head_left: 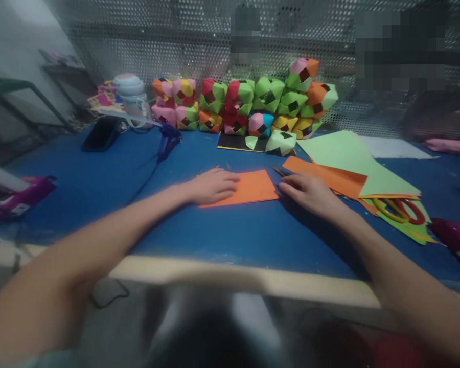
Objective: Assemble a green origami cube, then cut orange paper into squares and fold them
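A small orange paper sheet (pixel 253 187) lies flat on the blue table (pixel 222 230). My left hand (pixel 212 185) rests palm down on the sheet's left part, fingers stretched out. My right hand (pixel 308 191) lies flat just right of the sheet, its fingertips touching the sheet's right edge, fingers out. Neither hand holds anything. Right of my right hand lies a stack of orange paper (pixel 329 176) and green paper (pixel 352 158).
A row of folded multicoloured paper cubes (pixel 245 102) lines the mesh wall at the back. Scissors with yellow and red handles (pixel 398 210) lie on the paper stack. A phone (pixel 99 135), a white jar (pixel 132 94) and magenta tools (pixel 23 197) stand at the left.
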Demonstrator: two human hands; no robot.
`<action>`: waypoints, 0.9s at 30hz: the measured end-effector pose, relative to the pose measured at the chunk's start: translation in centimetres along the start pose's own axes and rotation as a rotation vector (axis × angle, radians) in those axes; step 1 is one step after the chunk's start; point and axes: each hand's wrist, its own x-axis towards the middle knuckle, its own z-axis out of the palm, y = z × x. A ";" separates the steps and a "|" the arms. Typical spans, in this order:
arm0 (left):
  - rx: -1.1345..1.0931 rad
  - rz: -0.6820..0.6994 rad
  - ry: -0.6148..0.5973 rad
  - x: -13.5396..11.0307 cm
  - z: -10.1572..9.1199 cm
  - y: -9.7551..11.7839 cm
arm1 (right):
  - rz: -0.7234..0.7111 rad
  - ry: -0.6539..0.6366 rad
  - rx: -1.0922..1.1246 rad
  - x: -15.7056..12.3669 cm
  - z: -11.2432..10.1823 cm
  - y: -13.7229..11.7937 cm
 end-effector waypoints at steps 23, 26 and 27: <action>0.046 -0.364 0.130 0.9 -0.4 2.1 | 0.478 0.186 0.854 2.3 1.9 -2.9; 0.066 -0.464 0.190 1.0 -0.1 1.8 | 0.507 0.233 0.888 2.6 2.0 -2.7; 0.070 -0.489 0.202 1.0 -0.1 1.7 | 0.514 0.244 0.897 2.6 2.0 -2.6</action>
